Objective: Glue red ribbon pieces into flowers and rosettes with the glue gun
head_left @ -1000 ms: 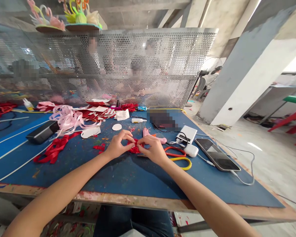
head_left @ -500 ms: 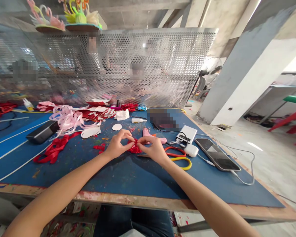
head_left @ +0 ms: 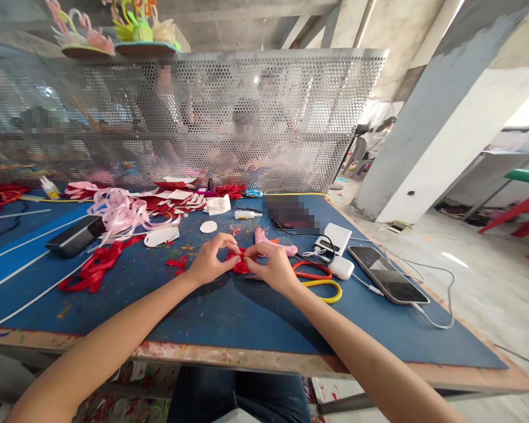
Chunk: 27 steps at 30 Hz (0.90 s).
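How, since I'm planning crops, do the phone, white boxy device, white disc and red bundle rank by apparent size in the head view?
Largest to smallest:
Phone
White boxy device
White disc
Unranked: red bundle, because it is partly hidden.

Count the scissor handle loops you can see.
2: an orange-red loop just right of the right hand, and a yellow loop beside it, nearer the camera. Any others could be hidden from view.
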Motion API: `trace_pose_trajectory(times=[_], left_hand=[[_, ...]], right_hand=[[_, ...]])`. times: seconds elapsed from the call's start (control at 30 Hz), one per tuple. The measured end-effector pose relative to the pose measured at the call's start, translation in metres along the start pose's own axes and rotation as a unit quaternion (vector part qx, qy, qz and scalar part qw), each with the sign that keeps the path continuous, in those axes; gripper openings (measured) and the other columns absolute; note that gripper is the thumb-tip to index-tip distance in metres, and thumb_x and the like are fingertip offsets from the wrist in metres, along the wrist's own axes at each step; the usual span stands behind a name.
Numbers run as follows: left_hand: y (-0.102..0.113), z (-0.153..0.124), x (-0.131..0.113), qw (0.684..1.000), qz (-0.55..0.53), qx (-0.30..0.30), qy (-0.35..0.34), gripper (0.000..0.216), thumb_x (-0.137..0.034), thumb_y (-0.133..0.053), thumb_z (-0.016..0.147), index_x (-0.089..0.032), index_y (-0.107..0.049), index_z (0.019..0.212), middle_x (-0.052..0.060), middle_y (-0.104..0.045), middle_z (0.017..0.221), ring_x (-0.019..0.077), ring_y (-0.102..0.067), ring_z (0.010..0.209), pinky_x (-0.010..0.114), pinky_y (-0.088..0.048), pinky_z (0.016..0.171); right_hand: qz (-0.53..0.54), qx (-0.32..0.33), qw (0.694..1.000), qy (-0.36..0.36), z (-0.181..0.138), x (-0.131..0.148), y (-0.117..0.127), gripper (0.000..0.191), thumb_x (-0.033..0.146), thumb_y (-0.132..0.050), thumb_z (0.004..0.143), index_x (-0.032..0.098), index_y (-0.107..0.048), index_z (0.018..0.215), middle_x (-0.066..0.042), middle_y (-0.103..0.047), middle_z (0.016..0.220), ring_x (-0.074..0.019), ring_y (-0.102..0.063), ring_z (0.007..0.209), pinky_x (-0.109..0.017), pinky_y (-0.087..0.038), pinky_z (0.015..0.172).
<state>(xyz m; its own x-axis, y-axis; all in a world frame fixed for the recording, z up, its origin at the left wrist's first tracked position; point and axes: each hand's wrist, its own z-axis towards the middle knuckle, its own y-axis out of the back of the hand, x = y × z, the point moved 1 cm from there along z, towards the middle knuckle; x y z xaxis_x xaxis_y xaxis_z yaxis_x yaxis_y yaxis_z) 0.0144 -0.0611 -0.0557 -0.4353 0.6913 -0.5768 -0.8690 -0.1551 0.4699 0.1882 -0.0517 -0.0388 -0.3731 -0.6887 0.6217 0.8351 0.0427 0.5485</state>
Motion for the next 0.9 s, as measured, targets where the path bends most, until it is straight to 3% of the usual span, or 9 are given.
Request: trace_pose_trajectory(times=[0.43,0.9], left_hand=[[0.0008,0.0012,-0.0012,0.999,0.021,-0.027,-0.02,0.025,-0.018,-0.059,0.075,-0.023,-0.042,0.093,-0.003,-0.069,0.076,0.0144,-0.067,0.078,0.03,-0.048,0.082],[-0.0005,-0.0002,0.001,0.999,0.03,-0.016,-0.037,0.024,-0.018,-0.059,0.076,-0.022,-0.044,0.093,0.0,-0.067,0.08,0.0146,-0.066,0.077,0.029,-0.05,0.077]], right_hand=[[-0.015,0.008,1.0,0.01,-0.0003,-0.0047,-0.0017,0.008,0.018,-0.055,0.074,0.019,-0.064,0.076,-0.002,-0.067,0.07,-0.0151,-0.061,0.065,-0.03,-0.05,0.064],[-0.055,0.008,0.998,0.04,-0.0011,-0.0031,0.0006,0.008,0.014,-0.054,0.075,0.019,-0.061,0.073,0.0,-0.064,0.067,-0.0135,-0.058,0.064,-0.027,-0.046,0.063]])
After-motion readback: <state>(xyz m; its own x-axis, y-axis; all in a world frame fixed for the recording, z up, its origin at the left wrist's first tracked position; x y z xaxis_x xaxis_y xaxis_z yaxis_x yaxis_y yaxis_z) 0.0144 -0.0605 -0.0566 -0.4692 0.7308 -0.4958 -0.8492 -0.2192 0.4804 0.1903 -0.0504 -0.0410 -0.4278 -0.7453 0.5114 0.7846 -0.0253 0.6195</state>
